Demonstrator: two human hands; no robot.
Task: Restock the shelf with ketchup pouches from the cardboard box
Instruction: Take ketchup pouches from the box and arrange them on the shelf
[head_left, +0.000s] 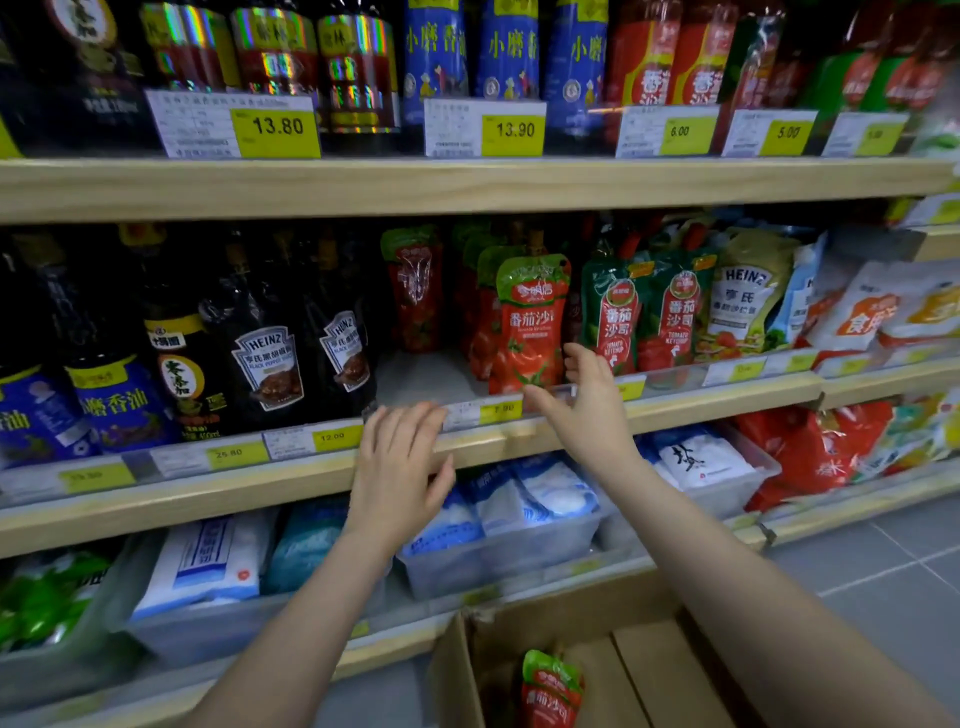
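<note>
Fingers (589, 364) of the right hand (582, 410) are lying straight and a bit spread, just beside the lower right edge of the front ketchup pouch (530, 322); can't tell if they're touching it. They're pinching nothing. Left hand (400, 462) is hovering w/ fingers spread in front of the shelf (498, 441) edge, near the price tags, also holding nothing.

The front pouch is standing upright on the middle shelf, w/ approx. three more of the same behind it in a row, and one apart at the back left. That's leaving a bare gap on the shelf board between the row and the Heinz sauce bottles (306, 358); two of those are showing their labels.

Step, as I'm reading it: a pouch is sitting placed and the hands are squaring it up or letting go. Next move is probably calling for a reach down into the cardboard box (467, 670) at the bottom, where one pouch in the box (550, 691) is showing; the rest of the box is out of frame, so the remaining count is unknown. The gap looks like the place to fill.
</note>
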